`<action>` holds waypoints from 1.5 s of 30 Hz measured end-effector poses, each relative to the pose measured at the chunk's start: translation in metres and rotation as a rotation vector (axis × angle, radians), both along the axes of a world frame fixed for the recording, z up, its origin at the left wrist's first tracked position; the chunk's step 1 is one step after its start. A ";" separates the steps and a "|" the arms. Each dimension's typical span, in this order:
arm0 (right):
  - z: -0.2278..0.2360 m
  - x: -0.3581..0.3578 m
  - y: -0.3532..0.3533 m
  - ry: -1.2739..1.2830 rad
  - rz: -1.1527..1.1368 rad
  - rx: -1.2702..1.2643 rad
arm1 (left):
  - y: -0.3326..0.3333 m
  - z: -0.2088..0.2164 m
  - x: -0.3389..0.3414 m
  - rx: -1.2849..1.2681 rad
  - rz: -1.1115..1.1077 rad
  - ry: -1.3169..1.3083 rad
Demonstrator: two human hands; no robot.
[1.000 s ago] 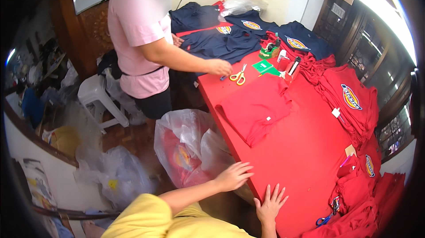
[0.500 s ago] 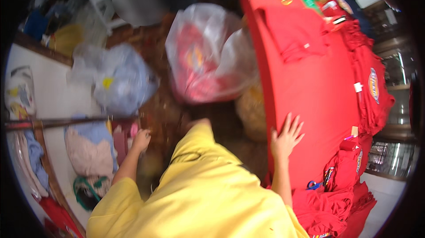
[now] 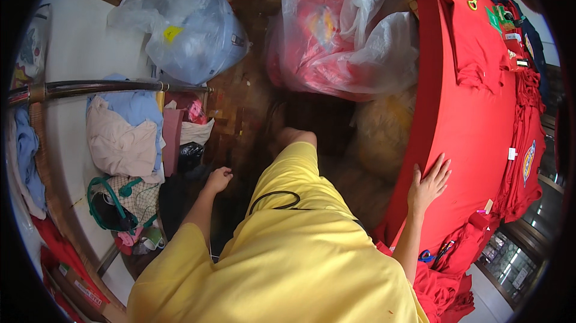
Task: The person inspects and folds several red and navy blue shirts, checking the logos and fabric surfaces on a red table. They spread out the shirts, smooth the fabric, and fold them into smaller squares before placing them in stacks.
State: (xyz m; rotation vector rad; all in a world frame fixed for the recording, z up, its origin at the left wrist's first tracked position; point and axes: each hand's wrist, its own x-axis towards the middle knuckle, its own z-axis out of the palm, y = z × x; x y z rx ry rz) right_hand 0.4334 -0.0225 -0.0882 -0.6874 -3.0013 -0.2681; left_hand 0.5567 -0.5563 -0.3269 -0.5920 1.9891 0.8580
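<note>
My right hand lies flat on the edge of a long table covered in red cloth, its fingers spread. It holds nothing. My left hand hangs at my side above the floor, fingers loosely curled, with nothing visible in it. Nearest to it are a black plastic bag and a dusty-pink bin by the shelf. Ahead on the floor stands a big clear plastic bag full of red garments. A second clear bag with light blue contents sits to its left.
On the table lie a folded red garment, yellow-handled scissors, blue-handled scissors and red shirts along the far side. Left are folded clothes and a green-handled basket. A yellowish bag stands beside the table.
My view has turned, and the bags now appear farther right and higher. The person at the top is out of view. My left hand has swung inward; my right hand remains on the table.
</note>
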 end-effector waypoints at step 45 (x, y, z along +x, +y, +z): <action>0.004 0.113 -0.037 0.438 -1.021 0.153 | 0.527 0.243 -0.399 0.584 -1.559 1.500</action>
